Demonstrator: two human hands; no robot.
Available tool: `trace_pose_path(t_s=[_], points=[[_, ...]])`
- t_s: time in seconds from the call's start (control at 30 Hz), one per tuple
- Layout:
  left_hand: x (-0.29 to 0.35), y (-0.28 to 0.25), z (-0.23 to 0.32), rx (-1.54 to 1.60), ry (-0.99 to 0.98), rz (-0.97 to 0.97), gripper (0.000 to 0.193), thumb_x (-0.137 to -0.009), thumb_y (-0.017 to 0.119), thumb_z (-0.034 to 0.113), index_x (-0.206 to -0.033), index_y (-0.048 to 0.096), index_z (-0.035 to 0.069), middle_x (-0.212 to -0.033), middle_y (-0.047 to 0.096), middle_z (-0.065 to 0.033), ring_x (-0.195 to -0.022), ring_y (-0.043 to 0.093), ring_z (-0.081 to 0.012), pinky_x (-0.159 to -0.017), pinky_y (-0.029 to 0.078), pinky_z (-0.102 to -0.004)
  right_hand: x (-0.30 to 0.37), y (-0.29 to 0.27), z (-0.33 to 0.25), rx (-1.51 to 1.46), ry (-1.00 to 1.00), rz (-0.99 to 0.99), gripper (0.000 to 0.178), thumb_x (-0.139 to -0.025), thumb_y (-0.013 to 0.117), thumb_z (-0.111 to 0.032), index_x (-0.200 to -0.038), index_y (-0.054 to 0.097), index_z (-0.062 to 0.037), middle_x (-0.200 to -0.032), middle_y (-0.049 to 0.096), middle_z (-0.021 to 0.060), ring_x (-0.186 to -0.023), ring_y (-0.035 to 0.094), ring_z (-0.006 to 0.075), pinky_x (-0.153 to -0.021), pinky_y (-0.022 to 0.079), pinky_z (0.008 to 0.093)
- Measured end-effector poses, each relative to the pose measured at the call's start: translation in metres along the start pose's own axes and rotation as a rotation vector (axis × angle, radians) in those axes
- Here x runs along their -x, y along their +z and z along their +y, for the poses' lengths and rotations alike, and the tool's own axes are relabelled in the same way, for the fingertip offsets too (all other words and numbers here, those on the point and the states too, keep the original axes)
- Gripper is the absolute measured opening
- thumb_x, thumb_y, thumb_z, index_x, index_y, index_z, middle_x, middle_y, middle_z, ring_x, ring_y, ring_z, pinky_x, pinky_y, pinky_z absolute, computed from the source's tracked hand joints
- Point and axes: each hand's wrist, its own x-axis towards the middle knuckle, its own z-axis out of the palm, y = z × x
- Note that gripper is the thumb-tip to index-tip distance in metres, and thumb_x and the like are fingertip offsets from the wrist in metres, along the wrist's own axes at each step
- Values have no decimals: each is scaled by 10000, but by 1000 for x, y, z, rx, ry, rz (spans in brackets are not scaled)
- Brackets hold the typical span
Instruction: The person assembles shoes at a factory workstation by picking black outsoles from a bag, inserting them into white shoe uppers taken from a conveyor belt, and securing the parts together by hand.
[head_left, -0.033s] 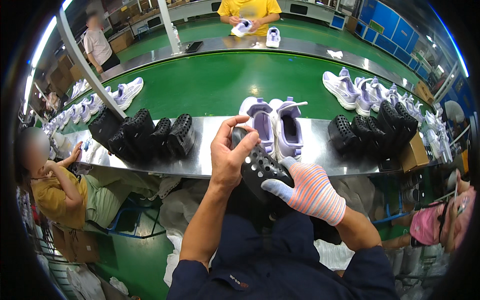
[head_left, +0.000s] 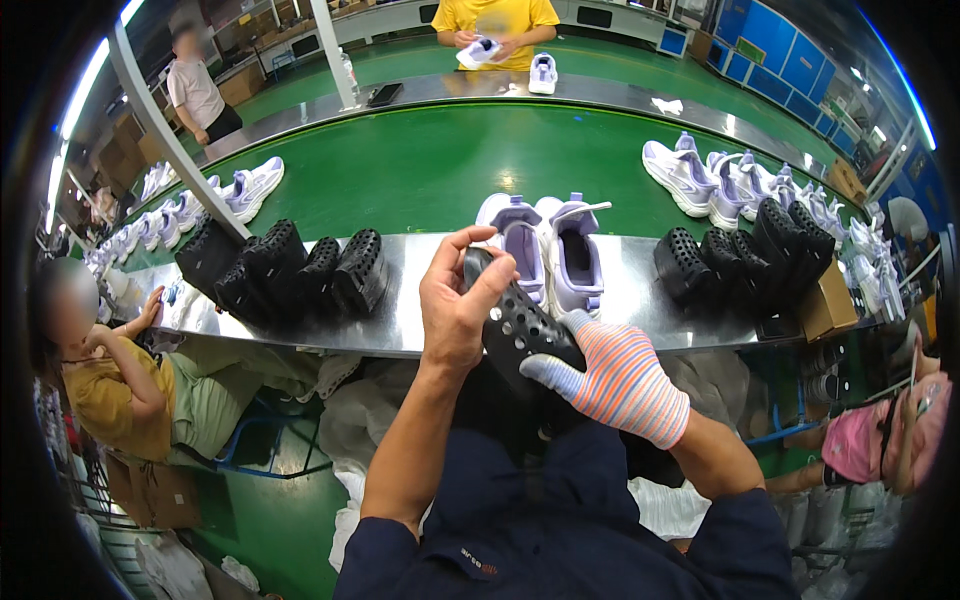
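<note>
A black perforated shoe last is held slantwise between my two hands, over the near edge of the metal bench. My bare left hand grips its upper end between thumb and fingers. Wearing a striped knit glove, my right hand clasps the lower end, its thumb across the near side; the other fingers are partly hidden. Just beyond the last, a pair of white and lilac sneakers stands side by side: the left sneaker is partly covered by my left hand, and the right sneaker has its tongue pulled up.
Black perforated lasts stand on the bench at left, and more lasts at right by a cardboard box. Sneakers line the green belt on both sides. Across it a person in yellow holds a sneaker. Others sit at both sides.
The view has shifted very slightly. My grip on the shoe last is the same in both frames.
</note>
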Motion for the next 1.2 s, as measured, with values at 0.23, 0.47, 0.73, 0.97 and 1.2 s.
trace_pose_path(t_s=[0.23,0.47,0.73,0.97,1.2], points=[[-24,14,-27,-59,6,-12,342,-985,716,147,-1265,579,6,-952,706,-67,-802,657,-95,-725,565,-244,-14,-9,31,48,61,-33,504,-949,678,-468,-900,667,34,-682,661,241,-679,685,434,-633,539,488],[-74,-37,-70,-1238,112,-54,387,-901,759,303,-1076,729,-40,-940,740,-187,-849,713,-285,-797,565,-364,-59,-35,86,53,50,-289,517,-992,596,-442,-833,681,42,-672,627,242,-648,659,383,-620,516,452],[-87,-28,-63,-1283,-62,-118,381,-805,760,253,-1002,732,-71,-932,749,-177,-886,718,-292,-792,564,-392,-87,-48,86,260,-31,-422,484,-945,615,-396,-809,673,65,-663,599,240,-623,629,362,-627,508,442],[-78,-53,-49,-474,-718,-203,492,-902,799,330,-1082,667,-109,-967,678,-166,-833,686,-212,-670,639,-375,-92,-62,52,140,128,-326,416,-944,627,-355,-873,699,49,-773,658,248,-707,658,322,-689,511,406],[-44,-54,-83,-709,-267,-153,312,-869,785,141,-1105,658,-19,-950,692,-89,-834,656,-158,-725,546,-314,-44,-22,27,-284,134,487,504,-1013,636,-488,-1020,652,15,-808,660,78,-740,564,138,-703,485,326]])
